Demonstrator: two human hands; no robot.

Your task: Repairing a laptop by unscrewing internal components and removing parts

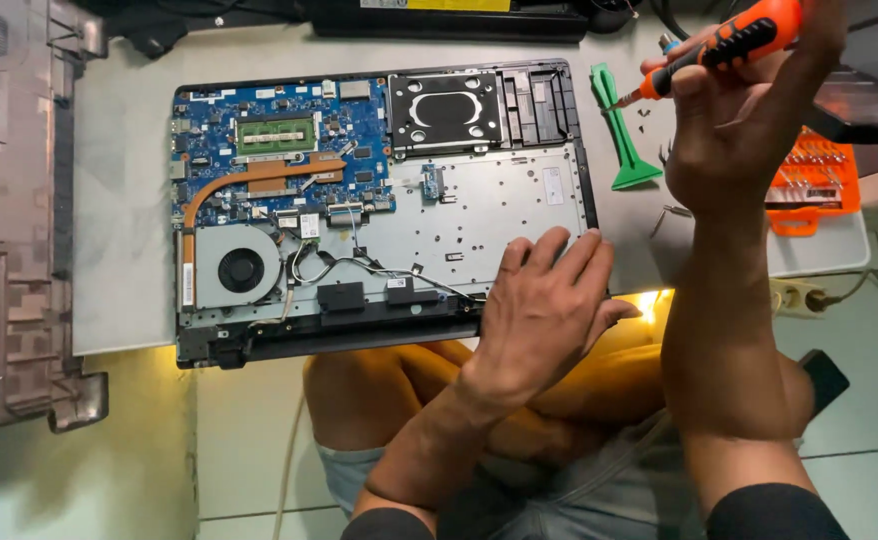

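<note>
My left hand (544, 310) lies flat, fingers spread, on the near right corner of the opened black laptop (379, 205), its blue circuit board, copper heat pipe and one round fan exposed. My right hand (734, 120) is closed around one orange-and-black screwdriver (729, 45), raised clear at far right. I judge I am between screws, steadying the chassis; next the tip must be set squarely on a screw head. One green plastic pry tool (624, 135), one orange bit case (812, 180) and one removed grey bottom cover (9, 215) lie nearby.
</note>
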